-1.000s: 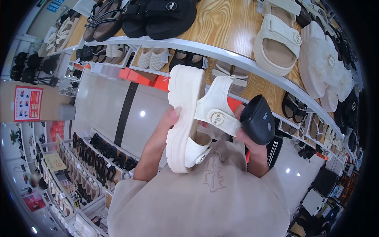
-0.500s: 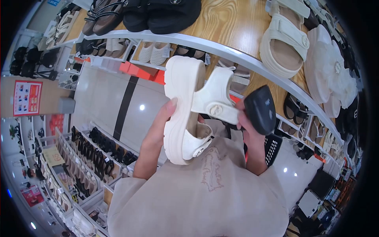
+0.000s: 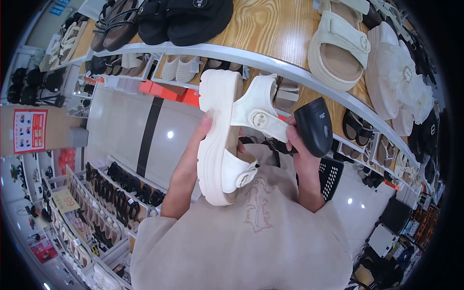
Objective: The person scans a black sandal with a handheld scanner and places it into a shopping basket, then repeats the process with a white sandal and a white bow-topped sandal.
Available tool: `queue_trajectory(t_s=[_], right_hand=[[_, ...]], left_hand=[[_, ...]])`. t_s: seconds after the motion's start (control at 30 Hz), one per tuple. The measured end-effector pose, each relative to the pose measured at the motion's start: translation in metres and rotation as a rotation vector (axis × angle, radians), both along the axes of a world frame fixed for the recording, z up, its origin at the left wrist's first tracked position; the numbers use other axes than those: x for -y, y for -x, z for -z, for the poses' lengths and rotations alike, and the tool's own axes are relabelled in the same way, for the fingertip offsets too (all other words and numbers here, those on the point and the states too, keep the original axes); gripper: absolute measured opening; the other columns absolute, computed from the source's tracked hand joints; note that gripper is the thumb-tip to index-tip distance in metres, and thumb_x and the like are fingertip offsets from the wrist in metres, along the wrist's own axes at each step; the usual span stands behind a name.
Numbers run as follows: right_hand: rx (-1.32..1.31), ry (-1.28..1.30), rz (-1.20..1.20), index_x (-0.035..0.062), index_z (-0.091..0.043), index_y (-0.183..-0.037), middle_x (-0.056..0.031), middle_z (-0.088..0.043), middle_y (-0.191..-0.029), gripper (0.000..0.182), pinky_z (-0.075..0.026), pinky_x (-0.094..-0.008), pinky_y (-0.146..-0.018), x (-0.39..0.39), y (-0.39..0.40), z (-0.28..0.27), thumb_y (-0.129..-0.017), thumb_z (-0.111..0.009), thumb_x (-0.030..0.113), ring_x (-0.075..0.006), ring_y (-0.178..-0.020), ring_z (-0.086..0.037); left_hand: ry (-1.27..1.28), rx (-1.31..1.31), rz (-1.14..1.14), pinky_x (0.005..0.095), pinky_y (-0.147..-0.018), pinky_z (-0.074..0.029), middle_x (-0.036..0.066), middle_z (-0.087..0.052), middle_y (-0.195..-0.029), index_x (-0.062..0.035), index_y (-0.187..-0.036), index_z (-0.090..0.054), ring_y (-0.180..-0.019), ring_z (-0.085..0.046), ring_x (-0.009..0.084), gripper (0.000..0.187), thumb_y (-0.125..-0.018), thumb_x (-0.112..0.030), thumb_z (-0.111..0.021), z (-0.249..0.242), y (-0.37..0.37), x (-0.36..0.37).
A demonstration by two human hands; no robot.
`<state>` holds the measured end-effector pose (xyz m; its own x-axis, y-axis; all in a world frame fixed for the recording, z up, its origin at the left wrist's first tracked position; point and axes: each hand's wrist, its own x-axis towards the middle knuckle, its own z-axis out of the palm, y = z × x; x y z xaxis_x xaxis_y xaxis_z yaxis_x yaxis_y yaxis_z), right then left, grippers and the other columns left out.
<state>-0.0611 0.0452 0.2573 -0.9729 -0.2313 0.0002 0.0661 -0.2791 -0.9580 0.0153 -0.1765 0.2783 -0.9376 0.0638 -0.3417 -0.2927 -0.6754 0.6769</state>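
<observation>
A white thick-soled sandal (image 3: pixel 212 145) is held up on its side in front of my chest, its sole facing left. My left hand (image 3: pixel 205 126) is closed around the sole, thumb on the outer side and fingertips showing inside the shoe. The upper strap (image 3: pixel 261 118), with a round metal badge, hangs unfastened to the right. My right hand (image 3: pixel 297 140) pinches the free end of that strap. A smooth black rounded object (image 3: pixel 314 126) with small pale lettering is at the right hand, covering part of it; its kind and how it is held I cannot make out.
A curved wooden display shelf (image 3: pixel 270 29) runs ahead, bearing black sandals (image 3: pixel 186 21), a cream sandal (image 3: pixel 338 53) and a flower-trimmed shoe (image 3: pixel 401 77). Orange boxes (image 3: pixel 166 91) lie below. At lower left stand racks of shoes (image 3: pixel 111 193). A black perforated seat (image 3: pixel 331 179) is at right.
The strap end and right hand have shifted slightly left, and the strap's badge now faces me more. The view has turned a little. Both hands keep their hold.
</observation>
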Motion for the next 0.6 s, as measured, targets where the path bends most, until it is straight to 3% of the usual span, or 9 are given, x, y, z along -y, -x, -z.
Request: queue_trajectory(t_s=[0.07, 0.2, 0.27, 0.33, 0.37, 0.4, 0.47, 0.6], right_hand=[[-0.019, -0.023, 0.019, 0.002, -0.067, -0.102, 0.0018, -0.059, -0.079, 0.013, -0.037, -0.0222, -0.054, -0.002, 0.0, -0.001, -0.09, -0.072, 0.003, -0.0039, -0.062, -0.049], [-0.104, -0.007, -0.059, 0.0014, -0.067, -0.102, -0.002, -0.063, -0.088, 0.018, -0.045, -0.0253, -0.065, -0.015, 0.001, -0.002, -0.086, -0.074, 0.0, -0.0092, -0.074, -0.057], [-0.167, -0.009, -0.102, 0.0013, -0.066, -0.103, -0.0037, -0.065, -0.093, 0.02, -0.048, -0.027, -0.07, -0.018, 0.003, -0.004, -0.085, -0.075, -0.001, -0.0115, -0.079, -0.06], [-0.289, -0.047, -0.247, 0.002, -0.066, -0.108, -0.0069, -0.067, -0.101, 0.027, -0.05, -0.0304, -0.079, -0.017, 0.007, -0.009, -0.083, -0.075, -0.002, -0.0157, -0.087, -0.062], [-0.288, -0.046, -0.253, 0.002, -0.066, -0.108, -0.0069, -0.067, -0.101, 0.027, -0.05, -0.0304, -0.079, -0.016, 0.007, -0.009, -0.083, -0.075, -0.002, -0.0157, -0.087, -0.062], [-0.261, -0.007, -0.275, 0.0018, -0.066, -0.11, -0.0099, -0.066, -0.108, 0.03, -0.051, -0.0304, -0.078, -0.014, 0.006, -0.008, -0.082, -0.076, 0.001, -0.0157, -0.086, -0.062], [-0.237, 0.03, -0.3, 0.0016, -0.065, -0.113, -0.013, -0.065, -0.115, 0.033, -0.051, -0.0304, -0.077, -0.011, 0.007, -0.012, -0.082, -0.077, 0.003, -0.0156, -0.085, -0.063], [-0.28, 0.195, -0.264, 0.0022, -0.062, -0.125, -0.0221, -0.054, -0.134, 0.047, -0.053, -0.0311, -0.073, -0.011, 0.003, -0.016, -0.083, -0.078, 0.017, -0.0155, -0.079, -0.064]], left_hand=[[-0.022, -0.005, 0.019, 0.0413, -0.075, -0.059, 0.021, -0.062, -0.114, -0.0047, -0.144, -0.042, -0.088, -0.069, 0.0312, 0.067, -0.104, -0.057, -0.037, -0.003, 0.0, -0.001], [0.063, -0.091, 0.051, 0.0433, -0.081, -0.059, 0.022, -0.064, -0.115, -0.0014, -0.142, -0.044, -0.095, -0.069, 0.0334, 0.069, -0.103, -0.058, -0.039, -0.006, -0.002, 0.001], [-0.178, 0.057, -0.017, 0.05, -0.085, -0.057, 0.024, -0.06, -0.124, -0.0042, -0.15, -0.037, -0.099, -0.067, 0.0359, 0.069, -0.104, -0.057, -0.036, -0.015, -0.003, -0.002], [-0.331, 0.014, 0.028, 0.0527, -0.088, -0.056, 0.025, -0.059, -0.127, -0.0042, -0.151, -0.034, -0.102, -0.066, 0.039, 0.073, -0.104, -0.059, -0.035, -0.003, 0.003, 0.006], [-0.482, -0.031, 0.076, 0.0555, -0.091, -0.055, 0.025, -0.058, -0.13, -0.0043, -0.153, -0.032, -0.106, -0.064, 0.042, 0.076, -0.103, -0.061, -0.034, 0.002, 0.005, 0.01], [-0.482, -0.033, 0.071, 0.0555, -0.091, -0.055, 0.025, -0.058, -0.13, -0.0043, -0.153, -0.032, -0.106, -0.064, 0.042, 0.076, -0.103, -0.061, -0.034, 0.003, 0.005, 0.012], [-0.582, -0.02, 0.046, 0.0638, -0.095, -0.051, 0.025, -0.054, -0.137, -0.0054, -0.155, -0.027, -0.113, -0.06, 0.0482, 0.081, -0.101, -0.065, -0.035, 0.003, 0.008, 0.011], [-0.49, 0.006, -0.095, 0.0682, -0.102, -0.043, 0.021, -0.057, -0.131, -0.0024, -0.157, -0.022, -0.114, -0.058, 0.0489, 0.086, -0.099, -0.064, -0.041, -0.002, 0.014, -0.003]])
